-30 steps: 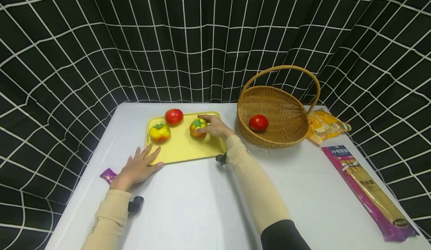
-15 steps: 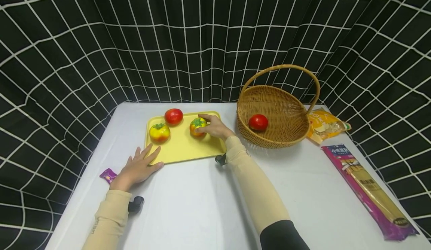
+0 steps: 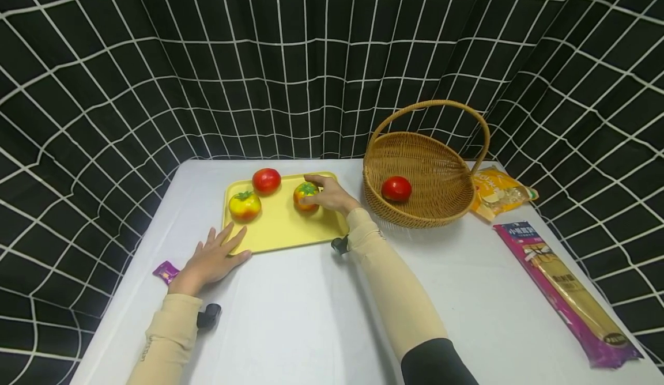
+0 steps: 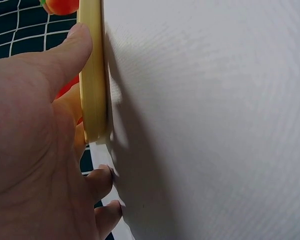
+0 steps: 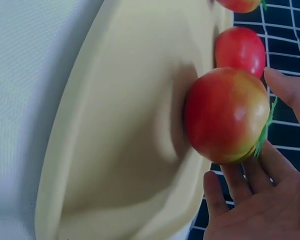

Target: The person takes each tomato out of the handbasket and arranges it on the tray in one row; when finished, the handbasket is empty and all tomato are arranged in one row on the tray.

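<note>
Red-and-yellow tomato (image 3: 301, 195) with green leaves sits on the right half of a yellow tray (image 3: 282, 227), on a white table (image 3: 301, 316). The right hand (image 3: 334, 196) grasps it, fingers curved behind and thumb in front. At the tray's near left corner, the left hand (image 3: 211, 261) lies with fingers spread, its thumb on the rim. A yellow tomato (image 3: 245, 206) and a red tomato (image 3: 267, 181) share the tray; right of it stands a wicker basket (image 3: 436, 172).
</note>
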The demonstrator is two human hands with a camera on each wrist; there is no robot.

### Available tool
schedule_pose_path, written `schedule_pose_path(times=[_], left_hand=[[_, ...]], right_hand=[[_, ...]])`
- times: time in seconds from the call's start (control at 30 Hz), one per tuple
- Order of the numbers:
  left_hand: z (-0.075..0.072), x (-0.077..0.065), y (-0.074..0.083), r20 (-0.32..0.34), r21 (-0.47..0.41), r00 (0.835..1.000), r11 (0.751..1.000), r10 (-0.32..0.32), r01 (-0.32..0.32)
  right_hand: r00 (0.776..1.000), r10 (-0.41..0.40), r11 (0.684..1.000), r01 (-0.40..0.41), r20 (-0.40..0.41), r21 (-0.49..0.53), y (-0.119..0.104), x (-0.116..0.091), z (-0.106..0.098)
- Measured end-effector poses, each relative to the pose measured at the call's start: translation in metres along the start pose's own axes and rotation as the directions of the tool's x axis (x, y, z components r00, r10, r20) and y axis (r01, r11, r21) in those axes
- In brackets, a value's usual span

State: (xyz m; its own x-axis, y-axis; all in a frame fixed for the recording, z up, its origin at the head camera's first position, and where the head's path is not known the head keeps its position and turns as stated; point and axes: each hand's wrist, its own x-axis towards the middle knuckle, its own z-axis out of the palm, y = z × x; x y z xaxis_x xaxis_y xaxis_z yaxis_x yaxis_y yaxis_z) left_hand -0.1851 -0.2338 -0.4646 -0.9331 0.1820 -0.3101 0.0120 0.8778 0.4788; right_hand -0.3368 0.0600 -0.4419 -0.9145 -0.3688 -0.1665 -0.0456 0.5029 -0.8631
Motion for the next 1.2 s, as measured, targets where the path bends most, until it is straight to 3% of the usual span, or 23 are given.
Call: schedule_pose_path(times=[0.3,0.5,0.87,1.0,1.2], left_hand=[[0.004,0.005,-0.005,-0.008,-0.013,1.000,1.000,0.002,-0.002],[0.002,0.003,-0.004,-0.006,0.004,1.000,1.000,-0.001,0.001],[0.000,0.002,0.000,0.011,0.028,1.000,1.000,-0.006,0.005],[0.001,0.003,-0.001,0.008,0.032,1.000,1.000,0.000,0.000],[0.001,0.001,0.000,0.011,0.027,1.000,1.000,-0.002,0.002]], right_hand=[[1.000,0.005,1.000,-0.005,-0.022,-0.013,-0.005,-0.007,-0.009],[0.999,-0.037,0.995,0.034,-0.027,-0.092,-0.026,-0.016,-0.030],[0.993,-0.088,0.981,0.100,0.079,-0.165,-0.072,-0.043,-0.096],[0.984,-0.068,0.986,0.091,0.167,-0.136,-0.076,-0.057,-0.127],[0.968,-0.011,0.980,0.060,0.251,-0.188,-0.068,-0.079,-0.173]])
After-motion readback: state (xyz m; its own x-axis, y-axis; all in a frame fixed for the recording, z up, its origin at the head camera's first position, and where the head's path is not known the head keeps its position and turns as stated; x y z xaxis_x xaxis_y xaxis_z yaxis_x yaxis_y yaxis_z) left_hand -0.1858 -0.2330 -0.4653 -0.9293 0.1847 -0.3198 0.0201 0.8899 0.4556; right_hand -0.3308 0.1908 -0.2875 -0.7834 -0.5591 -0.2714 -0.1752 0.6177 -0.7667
